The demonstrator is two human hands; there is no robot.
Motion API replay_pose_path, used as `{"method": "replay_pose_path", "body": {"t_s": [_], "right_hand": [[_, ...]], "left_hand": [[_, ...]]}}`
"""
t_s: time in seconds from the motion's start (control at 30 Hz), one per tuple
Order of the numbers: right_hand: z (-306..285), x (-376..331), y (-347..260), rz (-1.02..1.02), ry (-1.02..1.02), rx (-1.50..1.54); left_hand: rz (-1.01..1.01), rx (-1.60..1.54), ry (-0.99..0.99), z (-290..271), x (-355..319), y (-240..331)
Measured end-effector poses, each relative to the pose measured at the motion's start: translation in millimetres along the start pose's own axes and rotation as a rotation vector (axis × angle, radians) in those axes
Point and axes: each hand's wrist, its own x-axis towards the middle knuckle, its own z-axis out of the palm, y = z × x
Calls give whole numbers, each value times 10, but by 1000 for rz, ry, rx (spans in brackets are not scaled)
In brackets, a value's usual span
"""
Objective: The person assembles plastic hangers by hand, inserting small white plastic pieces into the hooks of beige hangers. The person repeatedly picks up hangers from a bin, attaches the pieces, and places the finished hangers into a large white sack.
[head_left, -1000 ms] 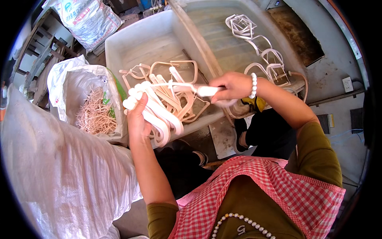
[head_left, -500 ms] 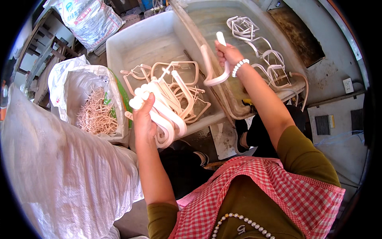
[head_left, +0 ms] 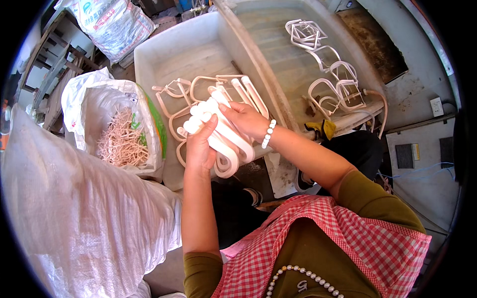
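A stack of white U-shaped plastic pieces [head_left: 226,159] with thick rounded ends is held between both hands, above the near end of the left tub. My left hand [head_left: 199,148] is closed round the stack from the left, thumb on top near the ends. From the right, my right hand [head_left: 247,120] is closed on the same stack, thumb across the upper pieces. The fingers under the stack are hidden. Below and behind it, more pale bent plastic frames [head_left: 180,88] lie in the pale plastic tub [head_left: 171,42].
The right tub [head_left: 266,30] holds water and several white bent frames [head_left: 343,84]; a hose [head_left: 382,107] and yellow-black object [head_left: 326,129] are at its near end. A sack of thin pinkish offcuts [head_left: 124,139] stands left, beside a large white sack [head_left: 84,208].
My right hand has come down and left from over the right tub, bringing its single piece to the stack. My left hand and the stack have shifted slightly right.
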Motion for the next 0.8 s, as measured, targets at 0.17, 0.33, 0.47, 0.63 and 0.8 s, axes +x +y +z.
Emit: {"method": "replay_pose_path", "body": {"t_s": [0.17,0.33,0.47,0.63,0.8], "right_hand": [[86,-13,29,-1,-61,229],[25,61,138,-121,-34,45],[46,28,123,-84,-3,37],[-146,209,-44,158,-50,604],[-394,352,-378,201,-102,467]], "left_hand": [[-36,-32,-4,13,-69,46],[-23,-47,-62,22,-49,-50],[-49,-18,-51,-46,-29,-137],[0,111,-156,31,-83,-188],[-77,302,-251,-8,-123,-209]]}}
